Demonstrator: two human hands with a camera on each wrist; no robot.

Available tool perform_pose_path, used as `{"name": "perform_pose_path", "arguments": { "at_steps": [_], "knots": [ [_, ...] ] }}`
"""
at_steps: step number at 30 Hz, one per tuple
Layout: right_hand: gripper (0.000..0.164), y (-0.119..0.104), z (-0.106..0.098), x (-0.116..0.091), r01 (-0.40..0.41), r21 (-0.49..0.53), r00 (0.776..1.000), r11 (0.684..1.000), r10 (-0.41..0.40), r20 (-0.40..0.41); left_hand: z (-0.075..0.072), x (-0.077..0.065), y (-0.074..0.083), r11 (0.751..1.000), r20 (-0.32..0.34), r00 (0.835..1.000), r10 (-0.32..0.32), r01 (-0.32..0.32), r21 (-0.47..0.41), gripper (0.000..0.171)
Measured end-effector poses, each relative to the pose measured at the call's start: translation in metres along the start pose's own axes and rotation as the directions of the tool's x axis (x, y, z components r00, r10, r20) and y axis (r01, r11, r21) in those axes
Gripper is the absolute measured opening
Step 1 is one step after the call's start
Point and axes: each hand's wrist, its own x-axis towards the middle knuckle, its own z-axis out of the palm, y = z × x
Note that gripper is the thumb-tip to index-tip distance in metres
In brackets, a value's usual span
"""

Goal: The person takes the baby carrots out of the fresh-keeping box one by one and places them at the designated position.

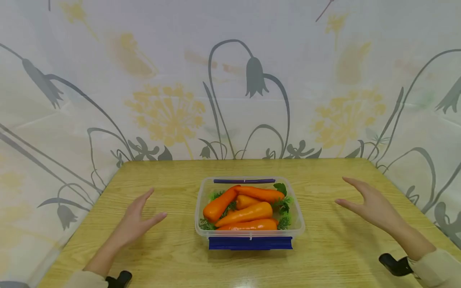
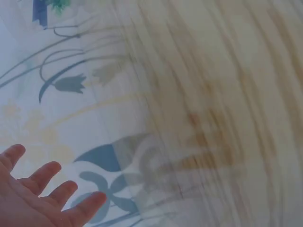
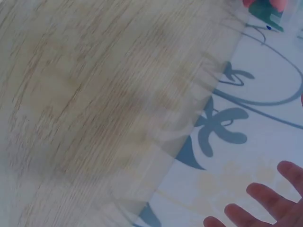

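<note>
A clear plastic food container with blue clips stands on the wooden table, its inside visible from above. Several orange carrots lie in it among green leafy sprigs. To the container's left, my left hand hovers over the table with thumb and fingers spread and nothing in its grasp. My right hand is held out on the opposite side, its thumb apart from the fingers, also holding nothing. Both hands are well apart from the container. The wrist views show relaxed, parted fingers on the left hand and right hand.
The light wooden table reaches back to a white curtain printed with grey and yellow flowers, which also hangs along both sides. A black strap piece sits at the right wrist, and a similar black piece at the left.
</note>
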Motion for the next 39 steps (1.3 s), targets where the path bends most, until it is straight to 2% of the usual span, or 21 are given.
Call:
{"name": "perform_pose_path", "arguments": {
  "at_steps": [6,12,19,26,34,39],
  "knots": [
    [0.074,-0.007,0.003,0.004,0.033,0.014,0.999,0.999,-0.033,-0.005,0.008,0.001,0.011,0.995,0.021,0.999,-0.025,0.027,-0.092,0.081],
    [0.071,-0.013,0.004,0.007,0.056,0.027,0.998,0.998,-0.056,-0.008,0.016,0.002,0.023,0.981,0.014,1.0,0.006,-0.003,-0.194,0.075],
    [0.064,-0.022,0.004,0.011,0.082,0.039,0.997,0.996,-0.081,-0.016,0.022,0.004,0.032,0.962,0.013,0.999,0.037,-0.032,-0.271,0.068],
    [0.051,-0.033,0.004,0.018,0.131,0.027,0.991,0.991,-0.13,-0.041,0.032,0.006,0.039,0.931,0.027,0.997,0.067,-0.052,-0.363,0.062],
    [0.042,-0.043,0.008,0.026,0.173,0.013,0.984,0.985,-0.172,-0.052,0.042,0.01,0.044,0.896,0.026,0.994,0.11,-0.088,-0.434,0.051],
    [0.04,-0.049,0.012,0.032,0.202,0.016,0.978,0.979,-0.201,-0.05,0.047,0.012,0.049,0.885,0.042,0.987,0.154,-0.119,-0.449,0.041]
  ]
}}
